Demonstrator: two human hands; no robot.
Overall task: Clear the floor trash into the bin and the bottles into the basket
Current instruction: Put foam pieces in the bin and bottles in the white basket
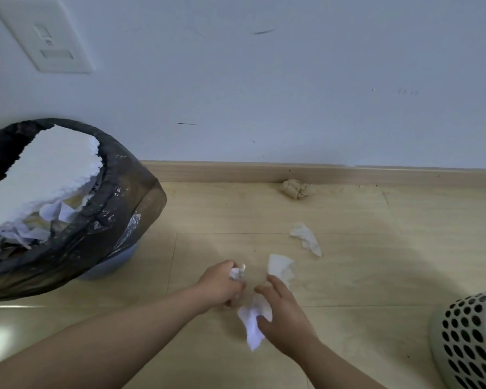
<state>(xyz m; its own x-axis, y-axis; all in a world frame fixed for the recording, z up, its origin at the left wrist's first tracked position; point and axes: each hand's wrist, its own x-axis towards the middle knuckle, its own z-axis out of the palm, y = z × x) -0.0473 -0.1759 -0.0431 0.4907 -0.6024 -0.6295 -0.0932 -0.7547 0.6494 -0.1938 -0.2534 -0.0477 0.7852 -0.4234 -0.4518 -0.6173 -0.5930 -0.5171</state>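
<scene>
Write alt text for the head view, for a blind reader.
Two bare hands gather crumpled paper from a wooden floor: the left hand grips a white wad, the right hand holds a white sheet. Tissues and a brown wad lie beyond; a full black-lined bin stands left.

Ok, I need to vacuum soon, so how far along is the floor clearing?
Done: the bin holds a foam slab and paper scraps. In hand: the left hand grips a crumpled white scrap, the right hand pinches a white paper sheet. Left: a flat tissue, a crumpled tissue and a brown paper ball lie on the floor. No bottles show; the perforated basket is partly in view.
</scene>
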